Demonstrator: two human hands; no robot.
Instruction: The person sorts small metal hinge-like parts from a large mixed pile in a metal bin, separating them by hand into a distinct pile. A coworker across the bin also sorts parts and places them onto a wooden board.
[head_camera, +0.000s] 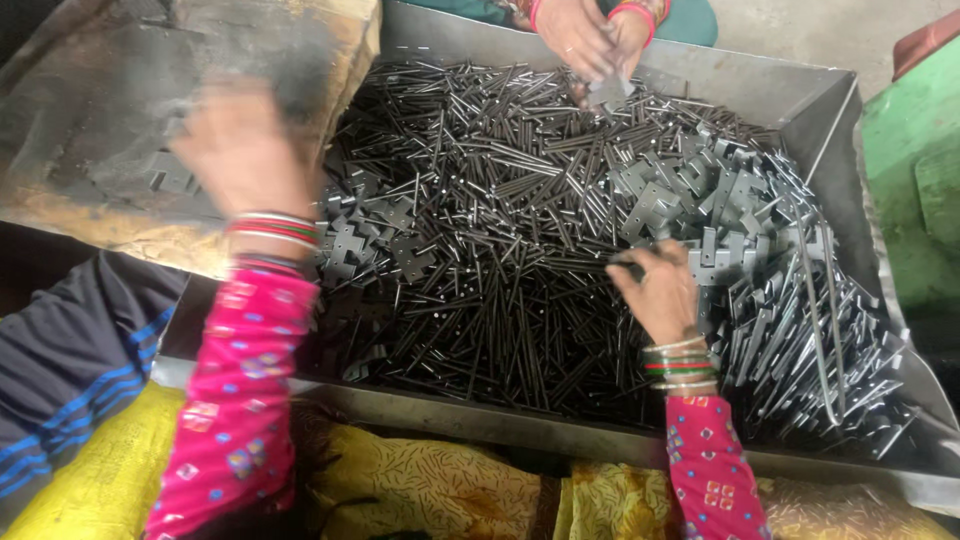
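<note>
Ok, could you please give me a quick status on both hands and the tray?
Left hand blurred, over hinge plates. Right hand pinching a pin. Another person's hands at tray far edge.

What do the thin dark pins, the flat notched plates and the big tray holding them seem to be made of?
The thin dark pins look like bare steel rod: dark grey with bright cut ends. The flat notched grey plates look like stamped sheet metal, matte, with punched holes. The big grey tray seems to be dull, scuffed sheet metal. The right hand rests on the pins.
</note>
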